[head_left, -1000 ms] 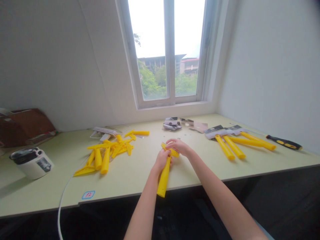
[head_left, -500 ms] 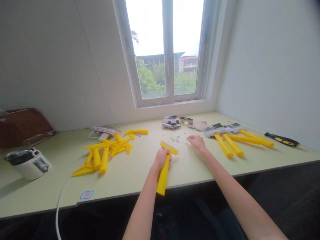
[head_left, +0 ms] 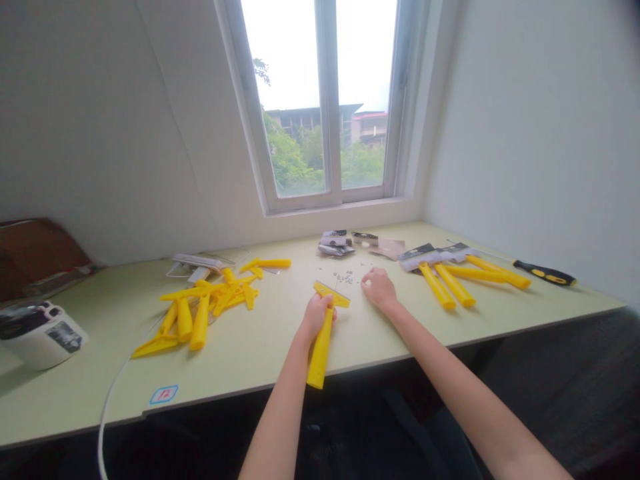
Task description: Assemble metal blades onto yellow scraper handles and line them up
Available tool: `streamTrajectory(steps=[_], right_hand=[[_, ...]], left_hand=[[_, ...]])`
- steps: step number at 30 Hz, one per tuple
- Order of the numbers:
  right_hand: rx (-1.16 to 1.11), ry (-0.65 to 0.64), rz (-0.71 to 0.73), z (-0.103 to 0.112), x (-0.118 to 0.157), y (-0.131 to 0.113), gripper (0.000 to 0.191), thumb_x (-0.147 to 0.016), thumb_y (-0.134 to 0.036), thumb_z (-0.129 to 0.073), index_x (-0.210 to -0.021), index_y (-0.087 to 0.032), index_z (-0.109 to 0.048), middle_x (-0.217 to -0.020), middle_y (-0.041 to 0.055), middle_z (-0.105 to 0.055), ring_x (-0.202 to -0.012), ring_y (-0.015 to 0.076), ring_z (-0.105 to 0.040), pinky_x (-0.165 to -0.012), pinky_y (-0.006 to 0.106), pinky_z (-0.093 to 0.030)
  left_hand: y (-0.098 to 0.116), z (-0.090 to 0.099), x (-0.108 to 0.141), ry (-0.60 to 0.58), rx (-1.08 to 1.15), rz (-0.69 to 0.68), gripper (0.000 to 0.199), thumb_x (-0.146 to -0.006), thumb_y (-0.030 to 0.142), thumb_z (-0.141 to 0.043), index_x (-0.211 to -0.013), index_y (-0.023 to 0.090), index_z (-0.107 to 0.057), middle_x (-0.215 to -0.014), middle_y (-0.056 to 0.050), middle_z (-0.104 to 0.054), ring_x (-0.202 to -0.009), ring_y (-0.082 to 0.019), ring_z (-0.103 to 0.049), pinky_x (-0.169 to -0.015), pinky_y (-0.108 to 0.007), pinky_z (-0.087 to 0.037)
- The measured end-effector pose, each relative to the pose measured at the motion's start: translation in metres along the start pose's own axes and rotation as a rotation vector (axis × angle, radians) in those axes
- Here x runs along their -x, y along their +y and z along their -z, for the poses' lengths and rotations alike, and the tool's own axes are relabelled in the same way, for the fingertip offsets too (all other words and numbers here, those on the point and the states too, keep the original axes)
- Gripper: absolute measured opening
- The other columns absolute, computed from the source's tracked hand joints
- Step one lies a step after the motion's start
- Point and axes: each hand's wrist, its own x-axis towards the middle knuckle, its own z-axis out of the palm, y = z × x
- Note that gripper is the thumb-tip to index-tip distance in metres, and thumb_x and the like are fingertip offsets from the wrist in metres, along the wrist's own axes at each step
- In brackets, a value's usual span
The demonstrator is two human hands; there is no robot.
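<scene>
My left hand point(head_left: 318, 316) is closed round a yellow scraper point(head_left: 321, 347), near the junction of head and handle. The scraper's wide head points away from me and its handle comes back toward the table's front edge. Just beyond the head lies a scatter of tiny metal screws point(head_left: 345, 276), too small to see clearly. To the right of them my right hand point(head_left: 380, 289) is low over the tabletop with its fingers curled and the tips pressed together. Whatever is between those fingertips cannot be made out.
Yellow scraper parts point(head_left: 220, 297) are heaped on the left, beside a white mug point(head_left: 47, 337). Scrapers with yellow handles point(head_left: 453, 283) and a black-and-yellow screwdriver point(head_left: 545, 273) lie on the right. Small packets point(head_left: 336, 244) sit below the window. A white cable point(head_left: 107, 407) crosses the table's front edge.
The whole view has shifted slightly left. My right hand has come a little closer to the screws, its fingers more curled. My left hand still holds the scraper in about the same place.
</scene>
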Motion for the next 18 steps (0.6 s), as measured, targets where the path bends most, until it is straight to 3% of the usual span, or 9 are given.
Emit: streamTrajectory(steps=[6,9,12,15,18], right_hand=[[-0.215,-0.006,-0.004,-0.002,-0.003,-0.002,0.013,-0.065,-0.014,-0.054,-0.063,-0.018,-0.067,-0.082,0.0077,-0.060,-0.089,0.0215,-0.049,-0.084,0.034,-0.037],[-0.582,-0.072,-0.011,0.003,0.000,-0.012,0.009,-0.064,-0.024,-0.060,-0.066,-0.019,-0.067,-0.086,0.0053,-0.062,-0.088,0.0199,-0.053,-0.083,0.034,-0.039],[-0.921,-0.221,0.020,0.013,0.011,-0.029,0.015,-0.063,-0.032,-0.064,-0.069,-0.019,-0.068,-0.104,0.0062,-0.059,-0.094,0.0197,-0.055,-0.080,0.032,-0.042],[-0.971,-0.371,0.099,0.021,0.021,-0.042,0.013,-0.061,-0.031,-0.067,-0.065,-0.019,-0.069,-0.108,0.0067,-0.058,-0.096,0.0203,-0.054,-0.080,0.032,-0.042],[-0.942,-0.382,0.109,0.020,0.026,-0.046,0.012,-0.061,-0.031,-0.067,-0.064,-0.020,-0.070,-0.102,0.0066,-0.060,-0.095,0.0203,-0.054,-0.078,0.032,-0.042]], left_hand=[[-0.002,0.002,-0.003,0.000,0.024,0.005,0.026,-0.067,0.036,-0.053,-0.078,0.018,-0.040,-0.051,0.006,-0.043,-0.039,-0.009,-0.044,-0.036,-0.021,-0.034],[-0.004,0.003,-0.004,0.006,0.011,0.009,0.024,-0.068,0.036,-0.051,-0.078,0.017,-0.041,-0.048,0.006,-0.044,-0.037,-0.009,-0.044,-0.036,-0.021,-0.034],[-0.003,0.003,-0.005,0.009,-0.008,-0.010,0.021,-0.069,0.034,-0.049,-0.079,0.017,-0.042,-0.045,0.005,-0.046,-0.036,-0.010,-0.043,-0.036,-0.021,-0.034],[-0.001,0.002,-0.005,0.003,-0.033,-0.018,0.019,-0.070,0.033,-0.046,-0.078,0.016,-0.043,-0.041,0.004,-0.047,-0.033,-0.010,-0.042,-0.036,-0.022,-0.034],[0.000,0.002,-0.004,0.007,-0.029,-0.007,0.019,-0.069,0.034,-0.047,-0.076,0.016,-0.044,-0.040,0.004,-0.046,-0.033,-0.010,-0.041,-0.036,-0.022,-0.034]])
